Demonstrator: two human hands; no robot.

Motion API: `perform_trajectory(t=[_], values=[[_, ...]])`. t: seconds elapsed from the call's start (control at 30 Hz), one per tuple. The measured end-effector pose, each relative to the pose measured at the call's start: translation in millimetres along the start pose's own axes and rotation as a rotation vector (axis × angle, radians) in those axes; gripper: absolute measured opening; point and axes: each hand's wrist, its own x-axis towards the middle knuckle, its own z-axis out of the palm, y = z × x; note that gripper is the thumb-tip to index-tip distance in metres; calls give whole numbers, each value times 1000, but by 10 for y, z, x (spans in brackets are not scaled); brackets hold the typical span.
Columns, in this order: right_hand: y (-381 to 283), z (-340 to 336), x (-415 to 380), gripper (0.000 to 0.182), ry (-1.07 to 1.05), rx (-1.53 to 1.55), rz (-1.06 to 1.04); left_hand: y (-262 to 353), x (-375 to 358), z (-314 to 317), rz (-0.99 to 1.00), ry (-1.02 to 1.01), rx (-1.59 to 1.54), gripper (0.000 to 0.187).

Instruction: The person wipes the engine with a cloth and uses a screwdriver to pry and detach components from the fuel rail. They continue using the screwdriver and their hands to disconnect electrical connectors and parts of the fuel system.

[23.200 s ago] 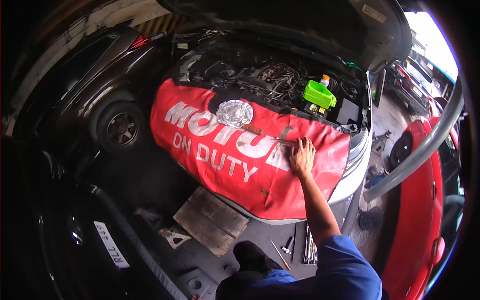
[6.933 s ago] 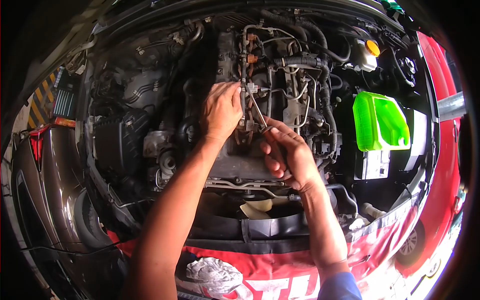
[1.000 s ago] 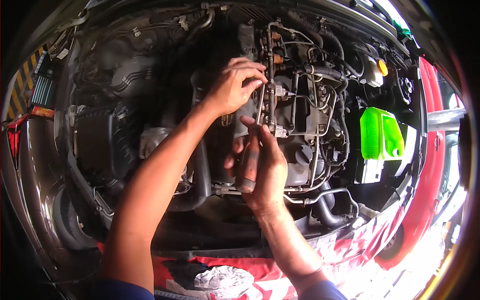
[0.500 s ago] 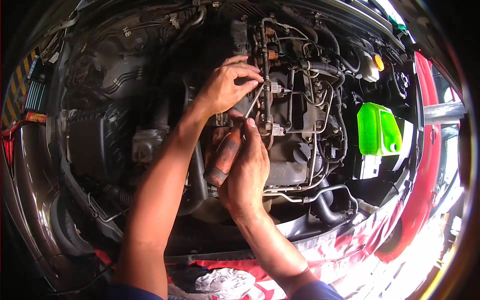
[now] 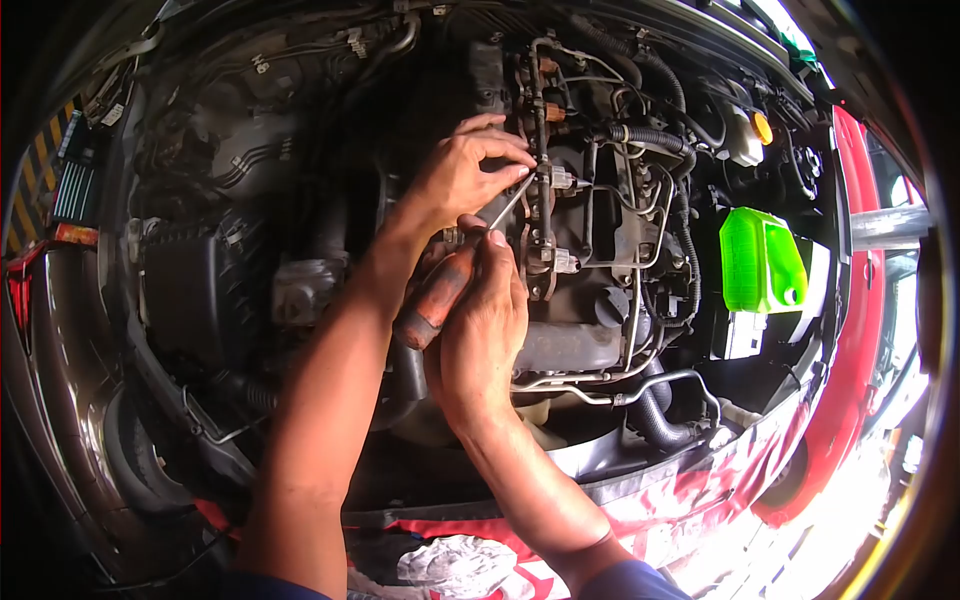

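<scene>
Both hands work over the engine [image 5: 590,230]: the right hand [image 5: 480,335] is clamped on a screwdriver [image 5: 445,285] with an orange handle, its tip up at a connector [image 5: 556,178]. The left hand [image 5: 455,180] pinches its fingers together at the tip. No lettering on the red cover [image 5: 700,490] can be read.

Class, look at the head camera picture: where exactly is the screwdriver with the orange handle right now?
The screwdriver sits mid-frame over the engine, handle in the right hand, its shaft slanting up-right to the left hand beside the fuel rail.
</scene>
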Motion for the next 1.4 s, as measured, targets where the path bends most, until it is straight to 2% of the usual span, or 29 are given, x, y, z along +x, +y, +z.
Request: perform_trajectory(t=[0.43, 0.73, 0.83, 0.93, 1.07, 1.1, 1.17, 1.27, 1.4], values=[[122, 54, 31, 42, 6, 24, -62, -35, 10, 26, 63, 47, -13, 17], [246, 113, 65, 43, 54, -151, -124, -80, 25, 34, 105, 37, -15, 18], [206, 150, 104, 44, 14, -219, -176, -113, 56, 23, 132, -24, -56, 18], [112, 170, 71, 44, 0, -125, -113, -129, 57, 44, 122, -5, -67, 17], [-70, 71, 19, 43, 56, -237, -109, -76, 8, 42, 116, 25, -63, 15], [-133, 26, 24, 43, 72, -184, -68, -27, -2, 2, 121, 11, -63, 16], [-338, -179, 65, 44, -25, -50, 68, 28, -10, -34, 128, 7, -52, 17], [-550, -334, 103, 47, -99, -19, 151, 76, -18, -31, 119, 27, -36, 17], [-553, -227, -13, 46, -18, -138, 140, 79, -17, -20, 85, 26, -34, 17]])
